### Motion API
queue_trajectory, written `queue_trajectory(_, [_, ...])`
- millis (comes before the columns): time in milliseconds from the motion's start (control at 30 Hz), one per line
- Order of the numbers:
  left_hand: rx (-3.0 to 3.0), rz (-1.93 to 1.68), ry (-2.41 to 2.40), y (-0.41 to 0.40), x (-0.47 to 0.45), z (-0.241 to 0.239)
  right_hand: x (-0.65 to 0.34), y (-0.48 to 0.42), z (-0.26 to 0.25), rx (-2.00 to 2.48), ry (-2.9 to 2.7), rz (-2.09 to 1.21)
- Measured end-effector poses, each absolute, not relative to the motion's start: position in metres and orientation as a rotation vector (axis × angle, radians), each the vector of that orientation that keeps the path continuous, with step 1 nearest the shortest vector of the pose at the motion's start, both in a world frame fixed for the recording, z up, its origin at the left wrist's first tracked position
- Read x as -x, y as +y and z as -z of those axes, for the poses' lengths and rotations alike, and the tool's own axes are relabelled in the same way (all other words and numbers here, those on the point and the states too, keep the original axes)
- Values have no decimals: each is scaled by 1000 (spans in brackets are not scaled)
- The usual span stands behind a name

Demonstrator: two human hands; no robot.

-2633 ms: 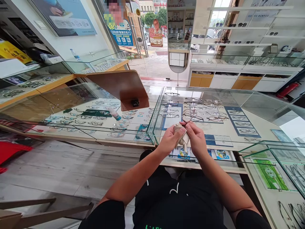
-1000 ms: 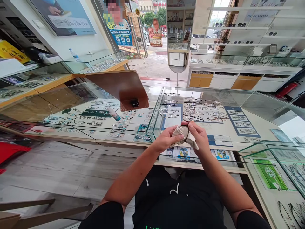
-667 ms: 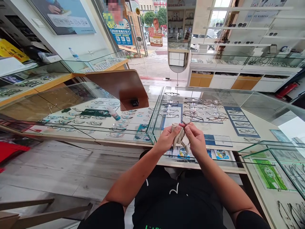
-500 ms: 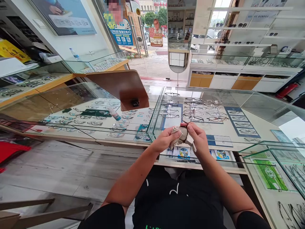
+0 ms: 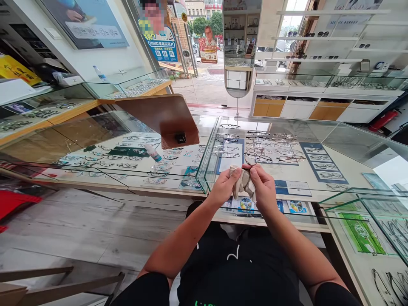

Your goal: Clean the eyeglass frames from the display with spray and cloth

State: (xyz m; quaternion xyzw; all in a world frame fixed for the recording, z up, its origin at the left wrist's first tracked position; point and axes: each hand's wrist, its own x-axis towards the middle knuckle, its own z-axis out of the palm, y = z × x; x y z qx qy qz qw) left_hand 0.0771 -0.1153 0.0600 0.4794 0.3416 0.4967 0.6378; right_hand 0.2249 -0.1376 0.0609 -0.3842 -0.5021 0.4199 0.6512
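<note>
Head camera: a person's left hand [image 5: 225, 183] pinches a crumpled beige fabric cloth [image 5: 242, 187] while the right hand [image 5: 264, 185] grips thin dark-rimmed eyeglasses [image 5: 253, 155], one round clear lens [image 5: 253, 155] just beyond the fingertips [image 5: 257, 172], over a transparent glass display case [image 5: 318, 131]; the close two-handed hold apparently steadies them against the cloth.

Head view, forward and down: hands [image 5: 265, 189] near, trees [image 5: 215, 23] seemingly far

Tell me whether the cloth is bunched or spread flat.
Bunched: the cloth is gathered in folds between the left hand and right hand, its lower edges hanging loose.
</note>
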Motion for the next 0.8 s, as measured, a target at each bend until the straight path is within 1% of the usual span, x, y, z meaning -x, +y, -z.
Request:
queue_trajectory(67, [-1041, -1152, 810, -111, -71, -59, -231, -135, -60, 851, -1098, -920])
queue_trajectory(333, [-720, -1441, 973, -90, -35, -59, -245, -131, -62, 844, -1045, -907])
queue_trajectory(500, [-822, -1508, 933, -104, -40, -65, -239, -131, -64, 866, -1104, -839])
queue_trajectory(567, [-939, -1464, 883, -117, -51, -68, -232, -132, -66, 898, -1169, -744])
queue_trajectory(667, [-1137, -1363, 828, -136, -71, -72, -221, -135, -65, 989, -1258, -511])
queue_trajectory(800, [-1332, -1358, 853, -151, -92, -67, -209, -135, -59, 1043, -1304, -240])
